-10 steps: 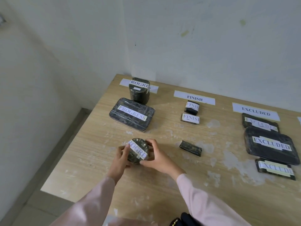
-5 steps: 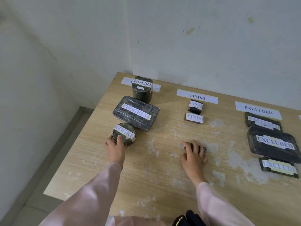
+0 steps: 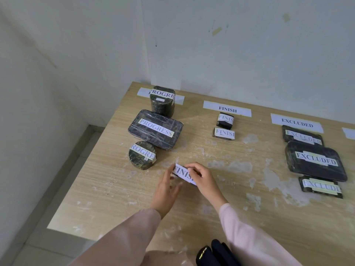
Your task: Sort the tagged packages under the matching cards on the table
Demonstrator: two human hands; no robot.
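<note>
While both hands meet at the front middle of the counter, a small dark package tagged FINISH sits between them, label up. The right hand pinches its near end with thumb and fingers; the left hand is at its far-left edge, fingers extended and touching the side, not clenched around it. Whether the package rests on the wood or is just lifted, I cannot tell.

Just left and behind, a round PROGRESS package stands, touching or almost touching a flat rectangular PROGRESS package. Behind that comes a tall PROGRESS package, covering part of the PROGRESS card.

Over in the middle column, the FINISH card lies near the wall, with two small FINISH packages below it, one behind the other.

To the right, the EXCLUDED card heads three packages in a row toward the front: a flat one, a larger one, and a small one. Another white card is cut off at the right edge. Pink sleeves cover both arms.
</note>
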